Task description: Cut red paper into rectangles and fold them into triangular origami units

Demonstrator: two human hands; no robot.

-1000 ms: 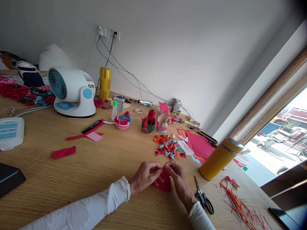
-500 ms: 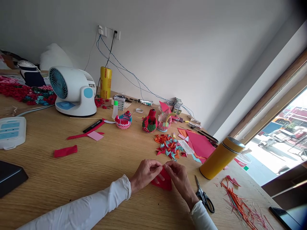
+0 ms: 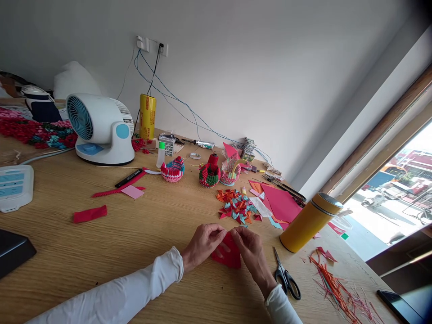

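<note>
A piece of red paper [image 3: 232, 257] is pinched along its top edge between my two hands, just above the wooden table. My left hand [image 3: 204, 245] is closed on the paper's upper left, thumb against fingers. At the upper right, my right hand [image 3: 249, 247] grips the same sheet. Fingers of the left hand lie partly behind the paper. Black-handled scissors [image 3: 286, 279] rest beside my right wrist. Beyond the hands lies a heap of small folded paper pieces [image 3: 238, 204] in orange, red and blue.
A yellow thermos [image 3: 310, 222] stands to the right, near shredded paper strips [image 3: 334, 281]. Red paper sheets [image 3: 280, 204] lie behind it. Several folded-paper baskets [image 3: 209, 175] stand at the back. A white fan [image 3: 104, 130] and a folded red strip [image 3: 90, 214] are on the left.
My hands keep their pinch on the red paper and have hardly moved. The whole view has shifted slightly.
</note>
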